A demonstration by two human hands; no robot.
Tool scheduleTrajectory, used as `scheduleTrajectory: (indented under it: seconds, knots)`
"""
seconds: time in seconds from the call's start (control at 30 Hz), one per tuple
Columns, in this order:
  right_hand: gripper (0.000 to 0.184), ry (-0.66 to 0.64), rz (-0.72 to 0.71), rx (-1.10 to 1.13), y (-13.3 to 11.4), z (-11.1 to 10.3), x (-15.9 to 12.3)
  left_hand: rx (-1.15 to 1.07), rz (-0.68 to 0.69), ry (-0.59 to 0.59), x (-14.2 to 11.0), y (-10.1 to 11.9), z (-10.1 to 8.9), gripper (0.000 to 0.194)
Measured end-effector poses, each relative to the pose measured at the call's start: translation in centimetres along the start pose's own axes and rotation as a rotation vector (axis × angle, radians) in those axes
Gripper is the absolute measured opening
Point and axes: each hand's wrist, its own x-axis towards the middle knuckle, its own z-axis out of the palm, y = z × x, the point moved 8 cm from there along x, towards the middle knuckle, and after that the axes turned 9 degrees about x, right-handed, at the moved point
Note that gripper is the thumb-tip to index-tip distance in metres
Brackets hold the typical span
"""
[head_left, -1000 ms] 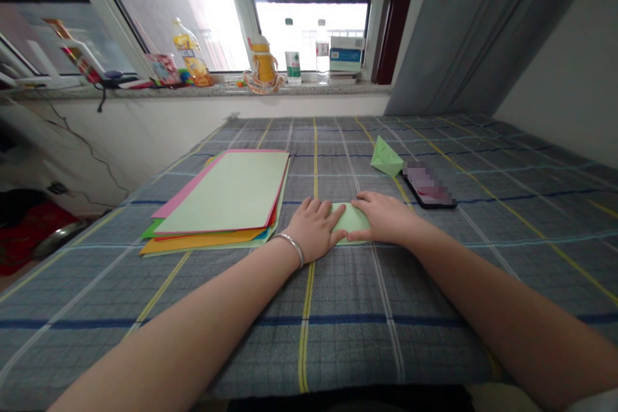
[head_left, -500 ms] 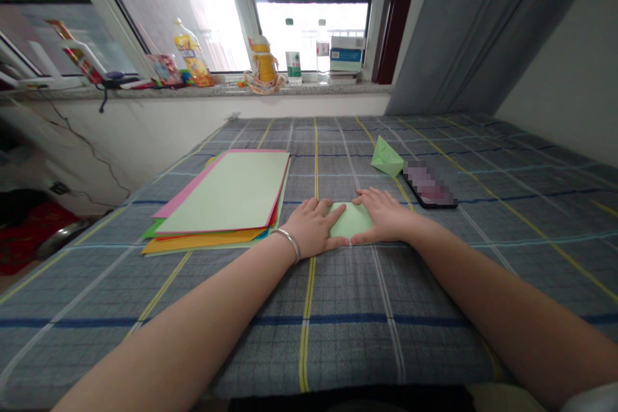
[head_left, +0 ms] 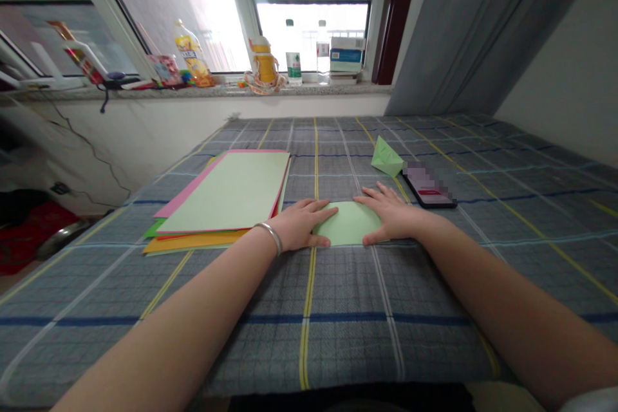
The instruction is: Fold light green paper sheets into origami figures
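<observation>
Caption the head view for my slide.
Left hand and right hand rest on pale green paper atop a plaid cloth.

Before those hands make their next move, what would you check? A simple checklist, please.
1. Left hand on the small green sheet: ok, at its left side.
2. Right hand on the sheet: ok, at its right side.
3. Paper stack apart from the sheet: ok, a gap shows.
4. Left wrist bracelet off the stack: cannot tell, they overlap in view.
5. Phone apart from the right hand: ok.
6. Sheet's underside: cannot tell, hidden.
</observation>
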Motion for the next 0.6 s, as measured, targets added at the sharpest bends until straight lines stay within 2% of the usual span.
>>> scheduleTrajectory:
  seconds: [0.27,0.6]
  knots:
    - [0.124,-0.062,0.044,-0.049,1.3,-0.3,-0.5,-0.061,-0.038,-0.118,-0.6,-1.5,0.5,0.083]
    - [0.113,-0.069,0.008,0.005,2.5,-0.6,-1.8,-0.072,-0.071,-0.175,-1.4,-1.9,0.4,0.086]
